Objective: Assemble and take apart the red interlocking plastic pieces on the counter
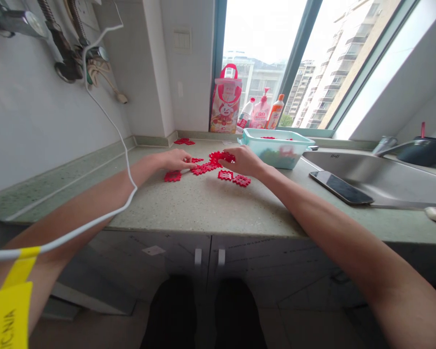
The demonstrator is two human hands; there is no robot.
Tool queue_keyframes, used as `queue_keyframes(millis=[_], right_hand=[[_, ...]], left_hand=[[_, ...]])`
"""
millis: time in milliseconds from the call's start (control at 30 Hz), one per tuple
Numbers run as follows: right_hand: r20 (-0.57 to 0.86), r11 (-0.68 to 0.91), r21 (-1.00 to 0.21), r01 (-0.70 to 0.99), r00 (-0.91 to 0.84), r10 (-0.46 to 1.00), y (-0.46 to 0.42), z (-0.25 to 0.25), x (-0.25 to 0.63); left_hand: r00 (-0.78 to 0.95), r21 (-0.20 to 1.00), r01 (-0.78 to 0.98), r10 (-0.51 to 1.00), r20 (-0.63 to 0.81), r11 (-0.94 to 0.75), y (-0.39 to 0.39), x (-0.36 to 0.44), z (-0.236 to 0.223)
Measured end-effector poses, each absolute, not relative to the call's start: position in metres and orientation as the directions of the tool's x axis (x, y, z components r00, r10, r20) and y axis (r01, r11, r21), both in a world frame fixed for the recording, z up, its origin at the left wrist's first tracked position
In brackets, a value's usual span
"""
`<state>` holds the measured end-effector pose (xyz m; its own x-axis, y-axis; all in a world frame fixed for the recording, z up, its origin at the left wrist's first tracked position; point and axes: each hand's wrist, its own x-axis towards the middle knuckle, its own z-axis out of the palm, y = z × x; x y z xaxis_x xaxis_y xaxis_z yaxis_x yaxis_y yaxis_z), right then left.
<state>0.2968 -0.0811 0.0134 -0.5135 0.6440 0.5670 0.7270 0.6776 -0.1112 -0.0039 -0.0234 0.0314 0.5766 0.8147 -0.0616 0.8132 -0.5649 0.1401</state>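
Several flat red cut-out pieces [203, 168] lie on the green speckled countertop [210, 203]. My left hand [175, 159] rests on the counter with its fingertips pressed on the red pieces. My right hand [244, 161] is curled, pinching a red piece [222, 156] a little above the counter. Two loose red squares [234, 178] lie just in front of my right hand. Another red piece [172, 176] lies near my left wrist.
A teal plastic tub [276, 147] stands behind my right hand. A phone [340, 187] lies by the steel sink [385, 179]. Bottles [263, 114] and a red gift bag [225, 102] stand on the windowsill. A white cable [116, 135] hangs over my left arm.
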Motion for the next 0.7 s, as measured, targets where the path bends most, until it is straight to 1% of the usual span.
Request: queue_keyframes(millis=[433,700], right_hand=[[0.547,0.656,-0.095,0.749,-0.511,0.663,-0.080,0.014,0.297],[0.547,0.659,-0.095,0.747,-0.513,0.661,-0.079,0.014,0.298]], left_hand=[[0.561,0.172,0.821,0.824,-0.076,-0.544,-0.012,-0.009,0.026],[0.574,0.161,0.814,0.815,-0.079,-0.557,-0.010,-0.010,0.025]])
